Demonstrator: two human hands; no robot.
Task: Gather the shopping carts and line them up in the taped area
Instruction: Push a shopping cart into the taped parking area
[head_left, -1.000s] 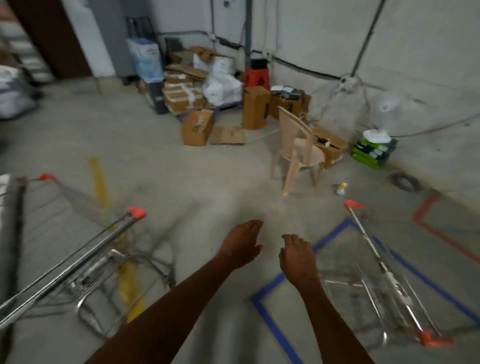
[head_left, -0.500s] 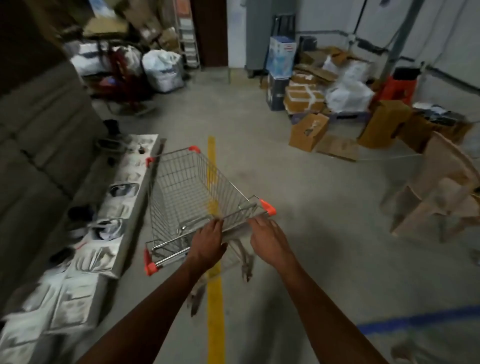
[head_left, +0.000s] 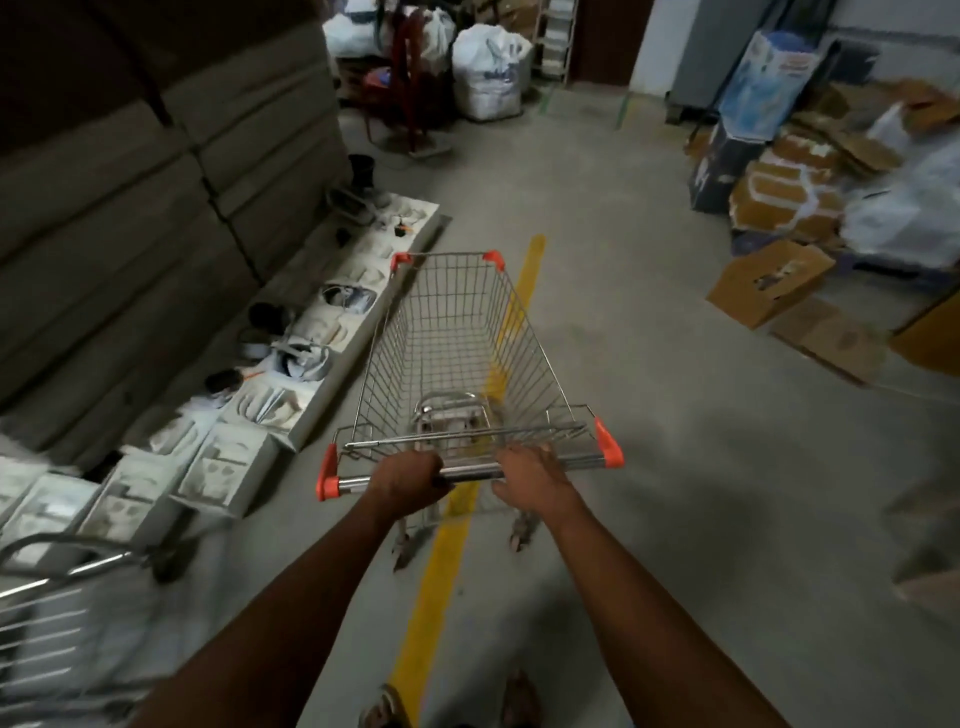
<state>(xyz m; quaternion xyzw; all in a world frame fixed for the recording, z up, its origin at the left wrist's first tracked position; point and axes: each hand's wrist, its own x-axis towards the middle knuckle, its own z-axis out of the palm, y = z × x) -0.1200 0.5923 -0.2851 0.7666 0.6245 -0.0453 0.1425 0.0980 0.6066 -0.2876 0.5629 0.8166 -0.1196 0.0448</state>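
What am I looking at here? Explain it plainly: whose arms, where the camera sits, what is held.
There is no robot. A person wears a camera on the head, looking forward and down, so the arms are their own. The left hand and right hand both grip the handle bar of a wire shopping cart, whose basket holds nothing. It stands over a yellow floor line on concrete. Cardboard boxes lie to the right, and part of a second cart shows at bottom left.

Both hands, left hand (head_left: 402, 480) and right hand (head_left: 530, 475), gripped the handlebar (head_left: 470, 472) of a wire shopping cart (head_left: 457, 353). The cart stood over a yellow floor line (head_left: 441, 561), beside a row of white boxes (head_left: 223, 457).
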